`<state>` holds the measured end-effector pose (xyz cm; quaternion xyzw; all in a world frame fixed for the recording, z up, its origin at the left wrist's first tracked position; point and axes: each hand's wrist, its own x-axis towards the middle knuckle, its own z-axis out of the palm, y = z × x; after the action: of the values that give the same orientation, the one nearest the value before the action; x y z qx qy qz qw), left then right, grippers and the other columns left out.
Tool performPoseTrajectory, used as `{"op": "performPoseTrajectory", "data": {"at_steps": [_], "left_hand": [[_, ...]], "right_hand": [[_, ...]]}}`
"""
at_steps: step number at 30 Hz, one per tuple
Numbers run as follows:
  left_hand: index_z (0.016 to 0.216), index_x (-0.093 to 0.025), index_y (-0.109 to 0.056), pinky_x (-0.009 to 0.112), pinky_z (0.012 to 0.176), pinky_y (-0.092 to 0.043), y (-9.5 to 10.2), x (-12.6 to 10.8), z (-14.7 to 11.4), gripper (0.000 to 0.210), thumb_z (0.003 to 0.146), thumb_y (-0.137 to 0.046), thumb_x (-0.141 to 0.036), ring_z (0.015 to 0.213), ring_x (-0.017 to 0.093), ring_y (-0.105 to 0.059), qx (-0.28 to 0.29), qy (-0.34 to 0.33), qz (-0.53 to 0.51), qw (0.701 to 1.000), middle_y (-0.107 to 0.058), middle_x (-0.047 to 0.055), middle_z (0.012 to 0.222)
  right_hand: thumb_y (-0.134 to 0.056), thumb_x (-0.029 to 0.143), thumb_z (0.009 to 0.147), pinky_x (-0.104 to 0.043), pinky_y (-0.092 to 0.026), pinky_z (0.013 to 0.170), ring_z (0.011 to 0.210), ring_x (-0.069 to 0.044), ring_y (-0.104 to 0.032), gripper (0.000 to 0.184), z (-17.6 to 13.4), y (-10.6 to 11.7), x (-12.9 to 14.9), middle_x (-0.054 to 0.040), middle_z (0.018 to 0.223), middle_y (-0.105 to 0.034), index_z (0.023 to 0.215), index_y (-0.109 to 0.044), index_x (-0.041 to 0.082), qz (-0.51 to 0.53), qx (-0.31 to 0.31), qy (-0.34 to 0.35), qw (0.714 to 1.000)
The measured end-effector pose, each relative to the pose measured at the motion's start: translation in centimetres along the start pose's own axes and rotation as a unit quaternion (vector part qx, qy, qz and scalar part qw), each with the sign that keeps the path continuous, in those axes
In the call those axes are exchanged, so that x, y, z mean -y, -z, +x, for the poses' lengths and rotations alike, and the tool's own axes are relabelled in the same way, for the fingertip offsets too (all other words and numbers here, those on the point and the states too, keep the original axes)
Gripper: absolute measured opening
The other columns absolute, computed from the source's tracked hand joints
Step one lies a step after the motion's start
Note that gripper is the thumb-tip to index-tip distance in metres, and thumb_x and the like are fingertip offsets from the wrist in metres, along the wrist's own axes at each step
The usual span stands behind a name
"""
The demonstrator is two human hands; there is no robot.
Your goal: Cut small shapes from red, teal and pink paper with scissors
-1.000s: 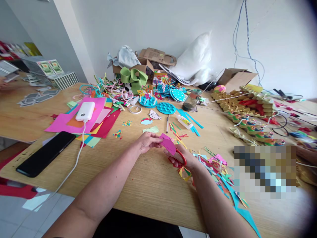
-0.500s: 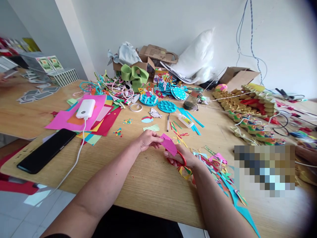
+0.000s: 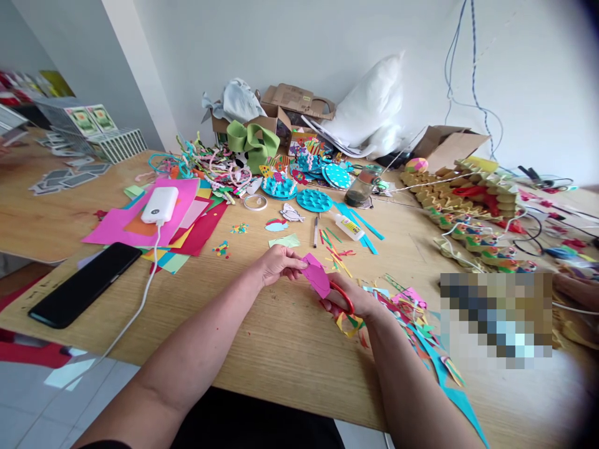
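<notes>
Between thumb and fingers, my left hand pinches a small piece of magenta paper by its upper left end. Dark drawn lines show on the paper. My right hand is closed round the red handles of a pair of scissors, close against the paper's right edge. The paper hides the blades, so how far they are apart does not show. Both hands are just above the wooden table. Beyond them lie a pen, a glue bottle and fish-shaped paper cutouts.
Colourful paper scraps lie beside my right forearm. On the left are a black phone, a white power bank with a cable, and stacked coloured sheets. A glass jar stands further back. Another person's hand shows at the right edge.
The magenta paper has turned slightly in my left hand, and more of its face shows. My right hand with the scissors has shifted slightly around its right edge.
</notes>
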<state>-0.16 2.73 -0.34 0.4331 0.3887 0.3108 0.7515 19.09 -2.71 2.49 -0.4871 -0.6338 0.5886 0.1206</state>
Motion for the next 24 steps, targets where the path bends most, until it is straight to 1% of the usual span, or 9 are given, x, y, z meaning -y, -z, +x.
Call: {"op": "performPoseTrajectory", "data": {"at_steps": [5,10,15,19,24], "left_hand": [[0.066,-0.008,-0.068,0.017,0.039,-0.037,0.28,-0.11,-0.07,0.025,0.054,-0.082,-0.024,0.038,0.006,-0.051,0.017,0.008,0.003,1.000,-0.061,0.003,0.049],[0.066,-0.008,-0.067,0.017,0.039,-0.038,0.36,-0.09,-0.05,0.024,0.054,-0.082,-0.023,0.038,0.006,-0.051,0.017,0.011,0.002,1.000,-0.061,0.003,0.049],[0.067,-0.007,-0.067,0.016,0.038,-0.036,0.36,-0.01,0.06,0.025,0.054,-0.081,-0.023,0.038,0.006,-0.051,0.013,0.010,-0.001,1.000,-0.061,0.002,0.048],[0.065,-0.007,-0.066,0.017,0.040,-0.038,0.34,0.09,0.11,0.027,0.053,-0.082,-0.024,0.039,0.006,-0.051,0.014,0.010,0.002,1.000,-0.061,0.002,0.049],[0.066,-0.006,-0.065,0.017,0.040,-0.038,0.31,0.13,0.17,0.027,0.053,-0.082,-0.023,0.039,0.006,-0.051,0.014,0.011,0.001,1.000,-0.061,0.002,0.051]], "right_hand": [[-0.064,0.036,0.068,-0.019,-0.039,0.039,0.040,-0.009,-0.050,0.023,0.18,0.09,-0.35,0.0047,0.052,-0.053,0.068,-0.049,0.019,0.005,0.003,0.008,1.000],[-0.064,0.033,0.068,-0.020,-0.039,0.039,0.041,-0.009,-0.050,0.020,0.23,-0.02,-0.38,0.0051,0.052,-0.053,0.069,-0.049,0.019,0.014,-0.002,0.003,1.000],[-0.065,0.036,0.067,-0.019,-0.039,0.039,0.040,-0.009,-0.049,0.023,0.21,-0.38,-0.06,0.0044,0.051,-0.052,0.067,-0.049,0.019,0.022,-0.016,-0.007,1.000],[-0.064,0.037,0.069,-0.019,-0.037,0.038,0.039,-0.009,-0.048,0.023,0.51,-0.78,0.20,0.0042,0.049,-0.051,0.067,-0.052,0.019,0.019,-0.027,-0.021,0.999],[-0.065,0.035,0.068,-0.018,-0.039,0.038,0.039,-0.009,-0.049,0.020,0.68,-0.56,-0.24,0.0041,0.050,-0.052,0.075,-0.057,0.017,0.018,-0.022,-0.014,0.999]]}}
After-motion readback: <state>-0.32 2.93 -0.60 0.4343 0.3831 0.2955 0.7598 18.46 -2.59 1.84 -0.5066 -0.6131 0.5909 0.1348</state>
